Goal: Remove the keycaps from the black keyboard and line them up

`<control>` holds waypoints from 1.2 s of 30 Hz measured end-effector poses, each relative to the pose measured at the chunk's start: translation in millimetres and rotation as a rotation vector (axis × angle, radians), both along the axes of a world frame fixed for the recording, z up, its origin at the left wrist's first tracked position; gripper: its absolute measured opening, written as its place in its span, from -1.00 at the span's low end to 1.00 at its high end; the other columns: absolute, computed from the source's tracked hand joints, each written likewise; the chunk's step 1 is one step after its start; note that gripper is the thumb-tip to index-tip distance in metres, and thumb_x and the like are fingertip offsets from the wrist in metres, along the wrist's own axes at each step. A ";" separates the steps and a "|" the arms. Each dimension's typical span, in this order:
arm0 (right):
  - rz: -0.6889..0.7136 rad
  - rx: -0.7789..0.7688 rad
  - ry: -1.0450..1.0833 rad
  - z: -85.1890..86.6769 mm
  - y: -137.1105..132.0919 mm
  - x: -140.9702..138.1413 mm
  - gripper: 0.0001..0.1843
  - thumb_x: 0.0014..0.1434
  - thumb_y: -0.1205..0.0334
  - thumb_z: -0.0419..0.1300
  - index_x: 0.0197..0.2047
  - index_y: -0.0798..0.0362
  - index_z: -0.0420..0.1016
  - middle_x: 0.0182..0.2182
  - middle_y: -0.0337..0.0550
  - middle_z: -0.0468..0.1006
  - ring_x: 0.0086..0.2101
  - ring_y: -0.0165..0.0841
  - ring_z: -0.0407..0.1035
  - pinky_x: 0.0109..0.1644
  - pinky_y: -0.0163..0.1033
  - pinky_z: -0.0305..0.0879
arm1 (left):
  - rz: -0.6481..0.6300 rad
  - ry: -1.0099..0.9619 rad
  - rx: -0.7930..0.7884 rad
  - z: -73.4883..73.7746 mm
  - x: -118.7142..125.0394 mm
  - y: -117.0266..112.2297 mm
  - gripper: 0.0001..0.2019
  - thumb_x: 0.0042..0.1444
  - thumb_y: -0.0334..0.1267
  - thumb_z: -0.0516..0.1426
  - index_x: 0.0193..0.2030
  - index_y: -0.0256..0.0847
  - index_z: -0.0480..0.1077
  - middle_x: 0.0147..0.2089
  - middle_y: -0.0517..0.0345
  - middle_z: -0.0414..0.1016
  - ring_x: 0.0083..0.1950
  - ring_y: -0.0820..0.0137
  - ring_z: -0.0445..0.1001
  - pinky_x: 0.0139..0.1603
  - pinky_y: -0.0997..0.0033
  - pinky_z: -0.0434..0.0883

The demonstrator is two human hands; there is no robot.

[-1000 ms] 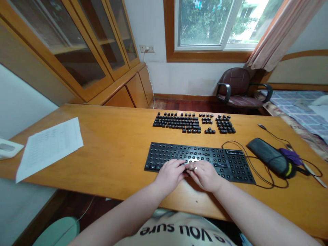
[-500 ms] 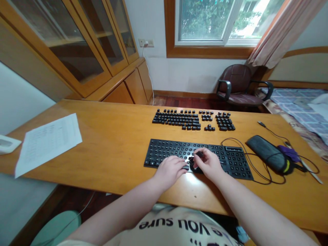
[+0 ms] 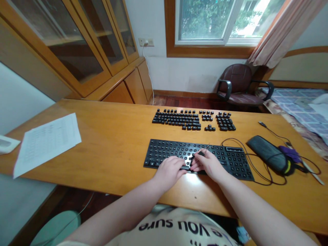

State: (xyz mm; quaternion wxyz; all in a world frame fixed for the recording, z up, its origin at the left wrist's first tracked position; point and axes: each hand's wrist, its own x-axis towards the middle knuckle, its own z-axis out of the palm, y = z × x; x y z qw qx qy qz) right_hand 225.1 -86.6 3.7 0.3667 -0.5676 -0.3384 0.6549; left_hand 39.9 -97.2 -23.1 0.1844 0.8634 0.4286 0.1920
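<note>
The black keyboard [image 3: 169, 147] lies on the desk below my hands, most of its keycaps off and the switch posts bare. My left hand [image 3: 170, 171] is closed at its front edge, fingertips on the long black space bar [image 3: 185, 167]. My right hand [image 3: 208, 165] is closed in a pinch around a dark keycap puller [image 3: 201, 153], whose thin wire ends stick out beyond the fingers toward the back. Its other fingertips are close to the right part of the space bar. How far that bar is seated is hidden by my fingers.
Behind the keyboard, loose black keycaps [image 3: 176, 119] lie in keyboard-like rows. To the right are a dark zip pouch [image 3: 269, 153], a purple item [image 3: 289, 153] and the looping cable [image 3: 270, 179]. Paper sheets [image 3: 48, 143] lie at the left.
The puller in my right hand has turned: its wire end pointed at the keyboard's front, and now points toward the back. My right fingers have come nearer the space bar; my left hand has hardly moved.
</note>
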 end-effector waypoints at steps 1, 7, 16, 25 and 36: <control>0.000 -0.008 -0.001 0.6 -0.1 0.0 -0.81 0.11 0.25 0.13 -0.29 0.01 0.12 -0.62 -0.29 0.49 -0.62 -0.38 0.47 -0.60 -0.37 0.42 | 0.001 0.003 -0.004 0.5 0.2 0.0 -0.74 0.02 -0.18 0.21 -0.14 -0.17 0.40 -0.08 0.09 0.50 -0.02 0.27 0.39 0.03 0.20 0.33; 0.051 0.008 -0.051 -3.0 -2.1 0.7 -0.83 0.09 0.29 0.15 -0.35 0.04 0.16 -0.61 -0.31 0.47 -0.64 -0.43 0.45 -0.61 -0.40 0.40 | -0.001 0.001 -0.016 2.0 0.1 0.3 -0.74 0.02 -0.18 0.22 -0.14 -0.17 0.40 -0.08 0.10 0.50 -0.01 0.28 0.39 0.03 0.21 0.33; 0.094 0.111 -0.080 -2.3 -8.4 -2.6 -0.70 -0.01 0.12 0.23 -0.35 0.03 0.16 -0.62 -0.40 0.42 -0.61 -0.44 0.46 -0.57 -0.39 0.41 | 0.010 -0.001 -0.017 3.0 1.5 -0.2 -0.76 0.03 -0.19 0.21 -0.15 -0.18 0.40 -0.11 0.09 0.51 -0.03 0.28 0.39 0.02 0.22 0.34; 0.125 0.168 -0.017 -1.7 -19.6 -5.3 -0.68 0.01 0.06 0.23 -0.40 0.02 0.15 -0.60 -0.36 0.44 -0.55 -0.38 0.49 -0.50 -0.34 0.43 | -0.014 0.007 -0.003 8.1 1.3 -2.3 -0.73 0.03 -0.18 0.20 -0.11 -0.18 0.38 -0.07 0.08 0.48 -0.01 0.25 0.37 0.02 0.19 0.33; 0.357 0.488 -0.112 -6.0 -18.8 1.3 -0.74 0.18 0.04 0.08 -0.36 0.07 0.37 -0.53 -0.21 0.46 -0.49 -0.38 0.46 -0.39 -0.26 0.44 | -0.003 0.021 0.012 5.5 0.5 -1.6 -0.79 0.07 -0.22 0.16 -0.13 -0.17 0.40 -0.08 0.09 0.49 -0.02 0.27 0.37 0.01 0.21 0.32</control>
